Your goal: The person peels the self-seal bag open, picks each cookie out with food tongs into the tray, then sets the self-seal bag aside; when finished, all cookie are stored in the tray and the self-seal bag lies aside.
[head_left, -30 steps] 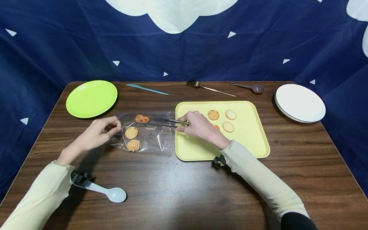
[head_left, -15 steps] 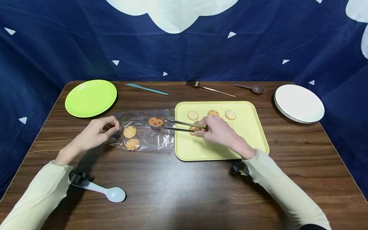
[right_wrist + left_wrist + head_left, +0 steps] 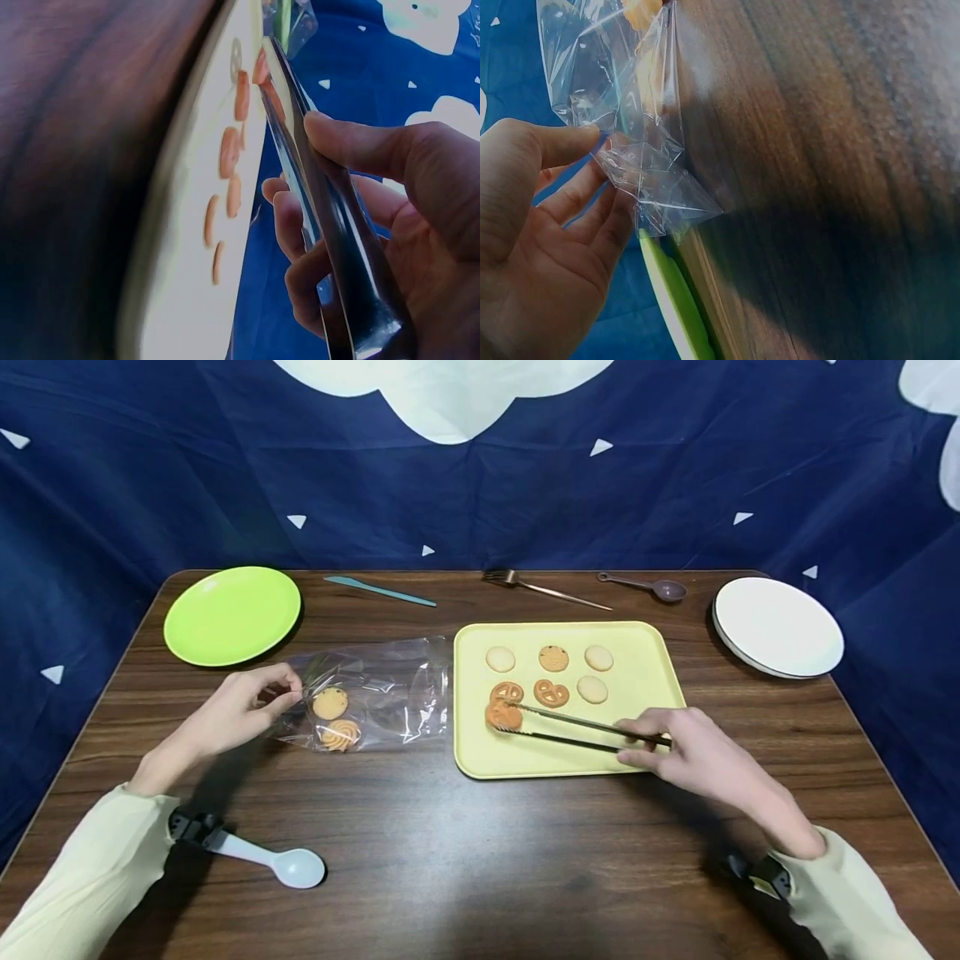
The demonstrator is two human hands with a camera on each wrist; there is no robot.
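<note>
My left hand pinches one end of a clear plastic bag between thumb and finger, seen closely in the left wrist view. Inside the bag lie a round cookie and a swirl cookie. My right hand grips metal tongs. Between the tong tips is a pretzel-shaped cookie, over the left part of the yellow tray. It overlaps another pretzel cookie; whether they touch cannot be told. Several more cookies, round and pretzel-shaped, lie on the tray.
A green plate stands back left, stacked white plates back right. Along the far edge lie a blue knife, a fork and a dark spoon. A pale spoon lies near my left forearm.
My right hand has moved right with the tongs, drawing the pretzel cookie out of the bag and over the tray. My left hand stays at the bag's end.
</note>
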